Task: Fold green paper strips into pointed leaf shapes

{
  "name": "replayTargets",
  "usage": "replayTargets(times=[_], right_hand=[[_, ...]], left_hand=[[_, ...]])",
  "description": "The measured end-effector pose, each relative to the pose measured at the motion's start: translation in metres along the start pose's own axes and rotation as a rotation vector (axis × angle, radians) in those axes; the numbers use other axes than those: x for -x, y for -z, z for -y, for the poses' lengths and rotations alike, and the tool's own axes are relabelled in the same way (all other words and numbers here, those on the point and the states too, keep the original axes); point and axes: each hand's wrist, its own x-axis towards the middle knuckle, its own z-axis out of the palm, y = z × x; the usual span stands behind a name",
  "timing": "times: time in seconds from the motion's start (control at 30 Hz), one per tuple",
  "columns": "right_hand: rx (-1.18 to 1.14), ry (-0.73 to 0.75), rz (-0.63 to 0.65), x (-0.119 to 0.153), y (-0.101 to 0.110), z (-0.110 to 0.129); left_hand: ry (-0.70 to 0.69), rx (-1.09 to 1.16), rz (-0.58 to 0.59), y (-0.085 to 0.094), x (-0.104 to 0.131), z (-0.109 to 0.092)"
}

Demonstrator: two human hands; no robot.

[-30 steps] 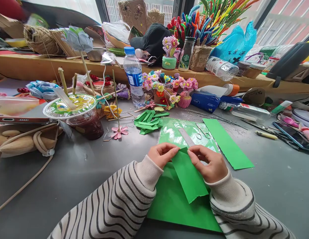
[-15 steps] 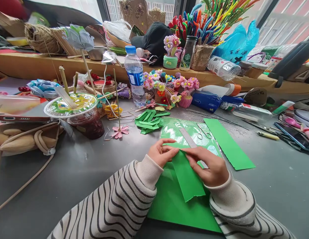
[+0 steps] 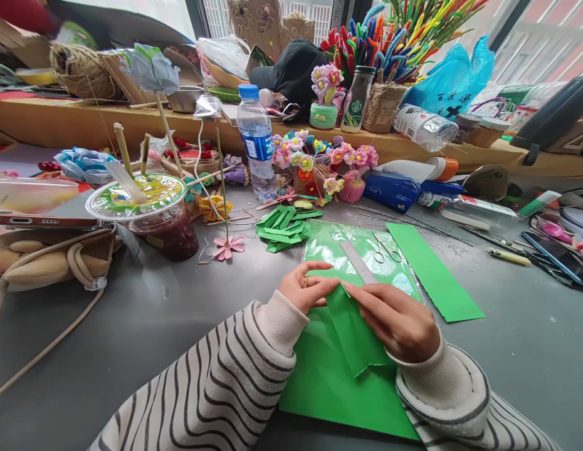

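A strip of green paper (image 3: 357, 338) hangs between my hands, its ragged lower end toward me. My left hand (image 3: 310, 287) pinches its upper left corner, thumb and fingers together. On the same top edge, the fingers of my right hand (image 3: 397, 316) are closed at the upper right. Beneath lies a larger green sheet (image 3: 320, 388). Just beyond my hands are a steel ruler (image 3: 356, 262) and scissors (image 3: 386, 248) on a clear plastic sleeve of green paper (image 3: 322, 241). Another green strip (image 3: 435, 275) lies to the right.
Folded green paper pieces (image 3: 283, 228) are piled behind my left hand. A lidded drink cup (image 3: 164, 225) and a pink paper flower (image 3: 228, 247) stand at left. A water bottle (image 3: 256, 144), yarn flowers (image 3: 320, 156) and a blue tissue pack (image 3: 390, 191) line the back. A phone (image 3: 557, 257) lies far right.
My right hand's fingers have straightened and shifted slightly along the strip's top edge, the hand turning more palm-down. The strip's lower end has risen a little. My left hand keeps its pinch.
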Motion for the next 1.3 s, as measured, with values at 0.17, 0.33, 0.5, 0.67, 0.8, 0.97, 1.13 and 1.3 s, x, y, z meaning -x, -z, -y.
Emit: replayTargets(times=[0.17,0.33,0.5,0.67,0.8,0.97,1.13,1.3], right_hand=[[-0.038,-0.005,-0.013,0.0021,-0.0013,-0.002],[-0.011,0.0,-0.015,0.0013,-0.0015,-0.0007],[0.063,0.05,-0.018,0.0031,-0.0019,-0.0001],[0.148,0.075,0.032,0.0063,-0.0026,-0.0001],[0.176,0.093,0.044,0.0069,-0.0033,0.0011],[0.188,0.117,0.041,0.0062,-0.0035,0.0025],[0.208,0.14,0.023,0.0056,-0.0034,0.0031],[0.186,0.144,0.027,0.0064,-0.0036,0.0025]], left_hand=[[0.005,0.005,0.004,-0.0015,0.0019,-0.0025],[-0.004,0.002,0.007,-0.0005,0.0004,-0.0009],[-0.025,0.003,0.023,0.0021,-0.0031,0.0034],[-0.03,-0.009,0.027,0.0035,-0.004,0.0045],[-0.028,-0.055,0.005,0.0029,-0.0037,0.0038],[-0.054,-0.108,-0.014,0.0018,-0.0035,0.0035],[-0.061,-0.124,0.03,0.0033,-0.002,0.0025],[-0.097,-0.111,0.027,0.0038,-0.0013,0.003]])
